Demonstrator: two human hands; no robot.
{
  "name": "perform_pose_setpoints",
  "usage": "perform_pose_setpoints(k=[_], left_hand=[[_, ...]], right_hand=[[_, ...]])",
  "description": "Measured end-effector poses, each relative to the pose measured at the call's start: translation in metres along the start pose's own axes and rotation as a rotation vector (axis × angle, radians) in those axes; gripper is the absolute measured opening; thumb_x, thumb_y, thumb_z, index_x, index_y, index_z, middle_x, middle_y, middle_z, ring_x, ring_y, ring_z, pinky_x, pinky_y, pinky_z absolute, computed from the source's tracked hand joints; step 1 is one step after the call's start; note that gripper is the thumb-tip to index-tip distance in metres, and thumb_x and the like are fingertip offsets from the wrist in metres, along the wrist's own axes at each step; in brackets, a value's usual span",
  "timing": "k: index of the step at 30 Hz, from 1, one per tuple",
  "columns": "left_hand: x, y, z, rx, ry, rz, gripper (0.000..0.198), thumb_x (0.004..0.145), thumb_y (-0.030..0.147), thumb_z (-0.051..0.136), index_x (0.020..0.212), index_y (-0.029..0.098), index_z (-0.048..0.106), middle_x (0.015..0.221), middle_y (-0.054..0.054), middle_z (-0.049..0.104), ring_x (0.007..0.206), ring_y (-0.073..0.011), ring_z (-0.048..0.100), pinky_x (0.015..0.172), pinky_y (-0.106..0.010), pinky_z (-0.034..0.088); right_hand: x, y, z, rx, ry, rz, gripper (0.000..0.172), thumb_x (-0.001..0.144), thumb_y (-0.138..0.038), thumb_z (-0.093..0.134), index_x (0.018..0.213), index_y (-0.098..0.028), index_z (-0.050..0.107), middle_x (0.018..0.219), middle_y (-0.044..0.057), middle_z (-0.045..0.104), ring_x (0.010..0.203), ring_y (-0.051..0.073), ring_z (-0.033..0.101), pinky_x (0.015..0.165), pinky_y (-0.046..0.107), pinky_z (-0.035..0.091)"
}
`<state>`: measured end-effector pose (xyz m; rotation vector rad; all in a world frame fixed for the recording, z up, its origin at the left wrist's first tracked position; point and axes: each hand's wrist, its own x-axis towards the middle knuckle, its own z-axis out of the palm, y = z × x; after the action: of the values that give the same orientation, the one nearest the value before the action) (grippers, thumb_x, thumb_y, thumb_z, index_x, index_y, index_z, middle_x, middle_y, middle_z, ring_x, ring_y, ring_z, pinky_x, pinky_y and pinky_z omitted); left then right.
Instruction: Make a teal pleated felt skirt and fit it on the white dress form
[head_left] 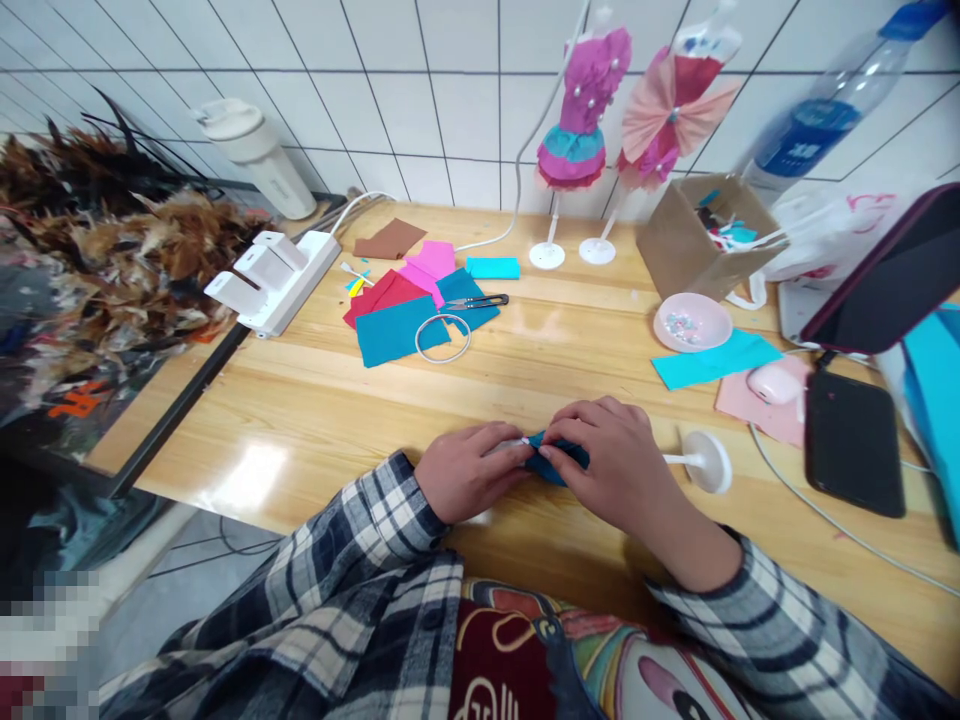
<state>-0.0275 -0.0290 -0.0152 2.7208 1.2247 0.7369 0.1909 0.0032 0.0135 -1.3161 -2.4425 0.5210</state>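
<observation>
A small white dress-form mannequin lies on its side at the front of the table, its round base (707,462) pointing right. Dark blue cloth (553,466) is wrapped about its body, partly hidden by my fingers. My left hand (476,468) is closed around the mannequin's upper end, fingertips against the cloth's edge. From the right, my right hand (607,455) pinches the blue cloth between thumb and fingers. The two hands nearly meet over the cloth.
Cloth pieces (397,330), thread snips (480,300) and a metal ring (443,338) lie ahead. Two dressed mannequins (571,165) stand by the wall. To the right are a bead dish (692,322), a cardboard box (679,235) and a phone (855,440); a power strip (289,285) is left.
</observation>
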Motion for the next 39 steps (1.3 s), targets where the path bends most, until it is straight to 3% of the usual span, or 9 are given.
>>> perform_pose_setpoints(k=[3, 8, 18, 24, 35, 39], left_hand=[[-0.001, -0.001, 0.0, -0.02, -0.023, -0.015, 0.024, 0.095, 0.035, 0.057, 0.111, 0.02, 0.069, 0.108, -0.009, 0.073, 0.095, -0.018, 0.072, 0.078, -0.028, 0.061], [-0.004, -0.003, 0.002, -0.037, 0.012, 0.005, 0.026, 0.094, 0.033, 0.059, 0.113, 0.019, 0.067, 0.107, -0.008, 0.075, 0.098, -0.019, 0.072, 0.081, -0.03, 0.061], [-0.003, -0.003, 0.003, -0.053, 0.029, 0.003, 0.025, 0.095, 0.035, 0.058, 0.112, 0.019, 0.067, 0.107, -0.007, 0.076, 0.096, -0.0171, 0.073, 0.08, -0.027, 0.061], [-0.002, -0.001, 0.0, -0.082, 0.002, -0.077, 0.034, 0.093, 0.041, 0.06, 0.118, 0.018, 0.062, 0.104, -0.006, 0.076, 0.094, -0.0176, 0.073, 0.077, -0.027, 0.06], [-0.001, -0.002, 0.0, 0.002, 0.041, 0.034, 0.024, 0.094, 0.037, 0.06, 0.108, 0.019, 0.068, 0.104, -0.004, 0.076, 0.091, -0.0165, 0.074, 0.076, -0.026, 0.061], [-0.002, -0.001, 0.0, 0.004, 0.047, 0.018, 0.024, 0.094, 0.035, 0.06, 0.11, 0.018, 0.067, 0.104, -0.005, 0.076, 0.091, -0.0159, 0.074, 0.073, -0.026, 0.061]], right_hand=[[-0.002, 0.002, 0.003, 0.005, 0.081, -0.087, 0.008, 0.09, -0.028, 0.066, 0.093, -0.029, 0.073, 0.102, -0.002, 0.074, 0.092, 0.02, 0.056, 0.082, 0.039, 0.03], [-0.006, 0.002, 0.006, -0.168, 0.19, -0.211, 0.012, 0.092, -0.023, 0.063, 0.09, -0.03, 0.073, 0.086, -0.003, 0.075, 0.084, 0.019, 0.054, 0.084, 0.042, 0.026], [-0.006, 0.007, 0.005, -0.253, 0.191, -0.344, 0.017, 0.088, -0.015, 0.062, 0.094, -0.028, 0.071, 0.086, -0.002, 0.074, 0.086, 0.019, 0.052, 0.085, 0.042, 0.025], [-0.007, 0.011, 0.009, -0.267, 0.232, -0.372, 0.015, 0.09, -0.017, 0.063, 0.094, -0.028, 0.072, 0.085, -0.003, 0.074, 0.085, 0.018, 0.051, 0.084, 0.041, 0.025], [-0.007, 0.014, 0.005, -0.259, 0.217, -0.471, 0.021, 0.089, -0.013, 0.061, 0.1, -0.027, 0.071, 0.089, -0.003, 0.075, 0.083, 0.018, 0.053, 0.086, 0.041, 0.027], [-0.01, 0.018, -0.002, -0.174, 0.156, -0.352, 0.024, 0.091, -0.019, 0.06, 0.113, -0.026, 0.069, 0.098, 0.0, 0.076, 0.089, 0.019, 0.056, 0.087, 0.041, 0.029]])
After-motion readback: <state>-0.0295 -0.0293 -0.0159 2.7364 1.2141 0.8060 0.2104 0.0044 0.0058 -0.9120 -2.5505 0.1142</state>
